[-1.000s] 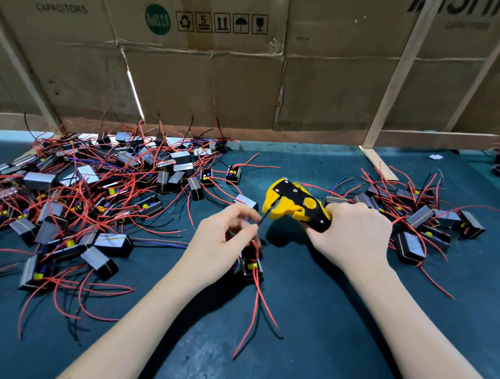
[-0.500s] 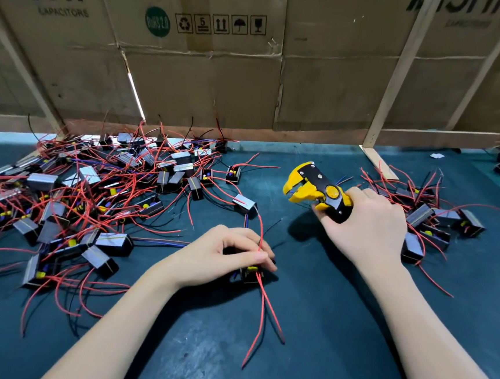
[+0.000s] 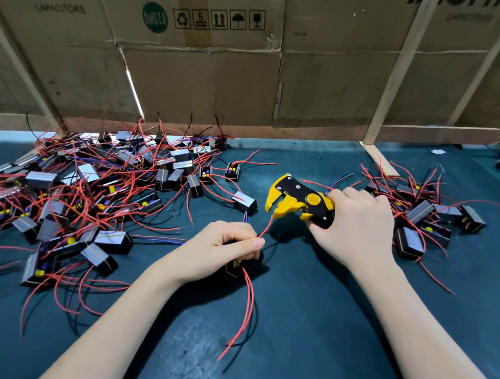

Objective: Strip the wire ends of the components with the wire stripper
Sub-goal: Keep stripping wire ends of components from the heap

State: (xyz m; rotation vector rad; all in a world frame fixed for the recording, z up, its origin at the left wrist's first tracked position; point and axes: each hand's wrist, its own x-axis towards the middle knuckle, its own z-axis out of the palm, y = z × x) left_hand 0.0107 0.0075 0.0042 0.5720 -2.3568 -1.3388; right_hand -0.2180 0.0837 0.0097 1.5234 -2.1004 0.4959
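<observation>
Cardboard boxes (image 3: pixel 192 72) behind green mat (image 3: pixel 306 330).

My one camera sits on my head, looking forward and down over my forearms at the green table (image 3: pixel 306 330), close enough that my left hand (image 3: pixel 225 247) and right hand (image 3: pixel 357 226) fill the middle. It is wide-angle, so the cardboard wall (image 3: pixel 206 88) straight ahead bows at the edges.

The cardboard wall (image 3: pixel 210 74) behind the worktop reads "CAPACITORS" under large cut-off letters "AISHI"; a green round sticker (image 3: pixel 155 17) says "RoHS 2.0"; one handling symbol (image 3: pixel 200 19) carries a "5"
</observation>
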